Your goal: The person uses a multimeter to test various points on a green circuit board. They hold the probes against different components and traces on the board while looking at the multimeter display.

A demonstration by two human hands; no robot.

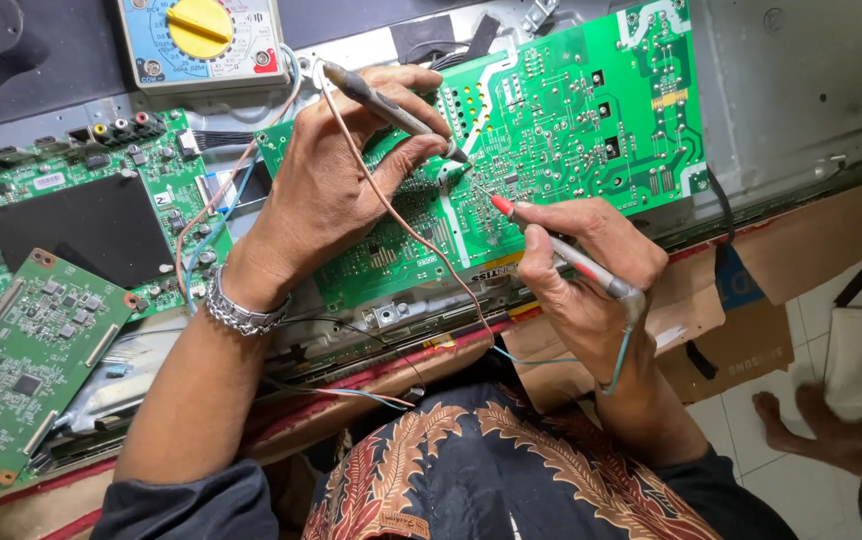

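My left hand (336,185) pinches a grey-handled black test probe (391,108), its tip touching the solder side of a large green circuit board (591,110). My right hand (581,270) grips a red-tipped test probe (551,245) whose point rests on the same board just below the other tip. Thin leads run from both probes across my left wrist, which wears a metal bracelet (241,310). An analog multimeter (203,38) with a yellow dial lies at the top left.
A second green board with a black shield (81,225) and a smaller loose board (26,355) lie at left. Grey metal chassis (801,90) at right. Cardboard (731,300) hangs off the table edge; another person's foot (811,425) rests on the tiled floor.
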